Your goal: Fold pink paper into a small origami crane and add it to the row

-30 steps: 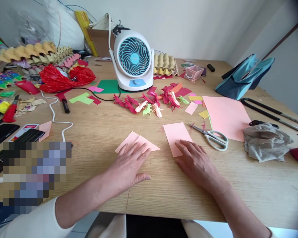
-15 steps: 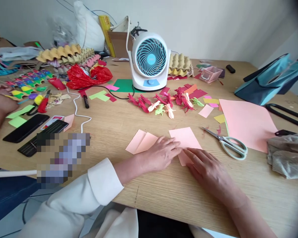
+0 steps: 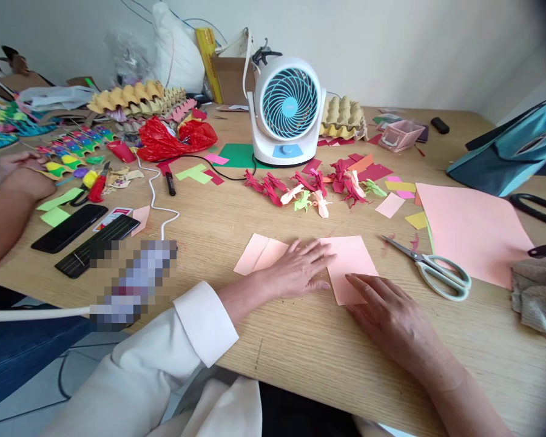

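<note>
A pink paper rectangle (image 3: pixel 351 260) lies flat on the wooden table in front of me. My left hand (image 3: pixel 303 267) rests with stretched fingers, its fingertips over the paper's left edge. On the lower right part of that sheet lie the fingers of my right hand (image 3: pixel 382 303), long and loosely straight; its palm is hidden. Left of it, more pink paper pieces (image 3: pixel 255 252) sit partly under my left hand and wrist. Scissors with pale green handles (image 3: pixel 443 274) lie to the right, blades pointing toward the paper.
Behind the papers are crumpled paper figures (image 3: pixel 309 188) and a white fan (image 3: pixel 289 115). A large pink sheet (image 3: pixel 473 230) and a grey cloth (image 3: pixel 539 297) lie right. On the left are a black phone (image 3: pixel 70 227), a white cable (image 3: pixel 152 182) and another person's hand (image 3: pixel 25 173).
My hands have drawn slightly apart, the left one shifting left, so more of the pink rectangle shows between them. The whole view has turned a little to the left.
</note>
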Demonstrator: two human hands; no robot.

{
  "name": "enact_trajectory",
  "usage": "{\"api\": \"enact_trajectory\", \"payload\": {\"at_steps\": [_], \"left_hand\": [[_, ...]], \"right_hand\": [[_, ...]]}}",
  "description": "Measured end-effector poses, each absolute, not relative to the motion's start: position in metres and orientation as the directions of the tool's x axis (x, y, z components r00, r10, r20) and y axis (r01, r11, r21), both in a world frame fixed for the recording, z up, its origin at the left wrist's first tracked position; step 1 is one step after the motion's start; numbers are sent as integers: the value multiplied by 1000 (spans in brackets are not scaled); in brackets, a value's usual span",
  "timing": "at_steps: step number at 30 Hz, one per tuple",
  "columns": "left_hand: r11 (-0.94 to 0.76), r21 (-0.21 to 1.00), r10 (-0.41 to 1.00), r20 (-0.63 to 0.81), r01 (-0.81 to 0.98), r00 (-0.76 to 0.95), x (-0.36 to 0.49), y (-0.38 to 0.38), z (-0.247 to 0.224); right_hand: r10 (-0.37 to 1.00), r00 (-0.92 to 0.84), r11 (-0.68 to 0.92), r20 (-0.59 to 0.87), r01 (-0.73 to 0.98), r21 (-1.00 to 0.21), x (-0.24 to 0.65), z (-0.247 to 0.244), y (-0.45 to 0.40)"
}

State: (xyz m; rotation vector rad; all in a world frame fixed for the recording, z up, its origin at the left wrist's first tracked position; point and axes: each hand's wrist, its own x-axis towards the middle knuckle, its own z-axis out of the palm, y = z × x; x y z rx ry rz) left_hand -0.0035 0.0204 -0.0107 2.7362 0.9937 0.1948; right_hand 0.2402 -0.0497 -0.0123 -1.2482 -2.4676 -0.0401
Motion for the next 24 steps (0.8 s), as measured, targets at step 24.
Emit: {"api": "enact_trajectory", "payload": {"at_steps": [24], "left_hand": [[-824,333,501,48,459,864,-14,13,9]], "right_hand": [[745,-615,664,257,721,-199,225,0,-51]]}}
